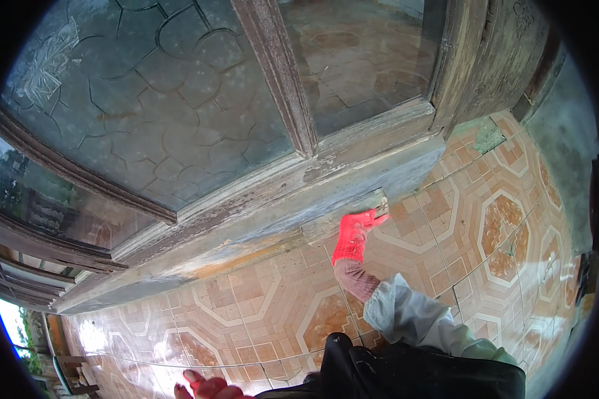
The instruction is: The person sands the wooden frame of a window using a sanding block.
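My right hand [358,229], in a bright red knitted glove, reaches down to the foot of the wall. Its fingers are closed at the right end of a flat, weathered board-like piece [319,229], which lies against the wall base; the glove covers part of the contact. At the bottom edge, my left hand [211,387] shows only its reddish fingers, slightly bent and apart, above the tiled floor [246,312]. Nothing shows between those fingers, and the rest of that hand is out of frame.
Old wood-framed glass panes [186,113] stand above a low painted sill wall [199,259]. A broken grey-green patch [489,136] marks the floor near the wooden post [492,73]. A grey wall [569,126] rises at the right. Dark clothing [419,372] fills the lower middle.
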Demonstrator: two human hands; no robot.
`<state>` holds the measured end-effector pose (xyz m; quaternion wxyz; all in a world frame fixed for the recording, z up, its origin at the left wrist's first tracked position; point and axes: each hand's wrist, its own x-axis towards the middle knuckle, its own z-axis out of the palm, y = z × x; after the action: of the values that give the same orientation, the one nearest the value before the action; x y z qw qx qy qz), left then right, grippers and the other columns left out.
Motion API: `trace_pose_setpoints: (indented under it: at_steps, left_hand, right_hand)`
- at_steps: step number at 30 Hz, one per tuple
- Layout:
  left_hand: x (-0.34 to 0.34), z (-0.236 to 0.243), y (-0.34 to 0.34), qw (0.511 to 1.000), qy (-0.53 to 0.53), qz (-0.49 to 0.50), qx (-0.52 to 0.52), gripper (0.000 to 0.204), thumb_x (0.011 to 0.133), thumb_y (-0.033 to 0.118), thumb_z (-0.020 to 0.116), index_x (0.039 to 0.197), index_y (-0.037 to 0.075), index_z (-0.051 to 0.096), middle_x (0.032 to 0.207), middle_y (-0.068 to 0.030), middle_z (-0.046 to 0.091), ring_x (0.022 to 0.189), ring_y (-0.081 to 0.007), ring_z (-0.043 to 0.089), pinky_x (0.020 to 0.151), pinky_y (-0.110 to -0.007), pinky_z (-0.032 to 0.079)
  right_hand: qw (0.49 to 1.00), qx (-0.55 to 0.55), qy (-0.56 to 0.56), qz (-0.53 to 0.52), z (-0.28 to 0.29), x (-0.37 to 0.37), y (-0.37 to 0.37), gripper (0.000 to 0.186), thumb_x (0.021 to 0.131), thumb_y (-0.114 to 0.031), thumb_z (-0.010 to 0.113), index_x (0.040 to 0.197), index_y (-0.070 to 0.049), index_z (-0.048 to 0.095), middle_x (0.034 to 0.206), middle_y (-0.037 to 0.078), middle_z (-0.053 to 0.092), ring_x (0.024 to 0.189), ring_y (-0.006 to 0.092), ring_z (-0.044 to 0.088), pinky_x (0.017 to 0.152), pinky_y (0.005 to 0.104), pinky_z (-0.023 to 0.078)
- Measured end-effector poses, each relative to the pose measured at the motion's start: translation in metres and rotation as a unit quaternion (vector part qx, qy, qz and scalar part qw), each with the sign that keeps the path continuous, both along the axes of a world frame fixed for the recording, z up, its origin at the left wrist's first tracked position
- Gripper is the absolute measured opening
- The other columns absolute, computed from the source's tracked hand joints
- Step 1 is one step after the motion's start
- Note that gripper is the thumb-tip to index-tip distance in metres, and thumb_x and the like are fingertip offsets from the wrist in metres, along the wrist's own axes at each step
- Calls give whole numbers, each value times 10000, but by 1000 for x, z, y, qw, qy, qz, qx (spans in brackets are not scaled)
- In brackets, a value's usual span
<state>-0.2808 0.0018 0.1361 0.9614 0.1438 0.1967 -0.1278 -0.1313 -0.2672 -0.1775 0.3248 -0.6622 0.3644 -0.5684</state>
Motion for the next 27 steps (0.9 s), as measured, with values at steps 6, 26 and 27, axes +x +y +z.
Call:
trace_pose_setpoints:
  at_steps: [6,26,27]
  left_hand:
    - [-10,6,8,998,12,59,-4,299,970,249,506,1199,67,572,890,9,539,797,-118,487,807,-307,405]
    - [-7,0,-4,999,-30,34,22,295,966,251,517,1194,74,581,937,4,567,804,-119,479,795,-303,395]
    - [-5,0,-7,999,-28,28,24,295,967,249,516,1195,74,581,942,3,565,804,-120,479,795,-302,393]
  right_hand:
    - [930,295,-207,66,4,-4,-105,678,870,-349,541,1434,-166,210,1383,74,309,1240,271,377,1000,469,392]
    - [867,336,-336,148,-16,-15,-147,590,889,-310,525,1388,-156,252,1322,83,372,1159,271,453,976,453,423]
    - [874,335,-322,147,-23,-7,-112,589,890,-309,524,1388,-156,252,1322,83,373,1158,272,454,977,452,423]
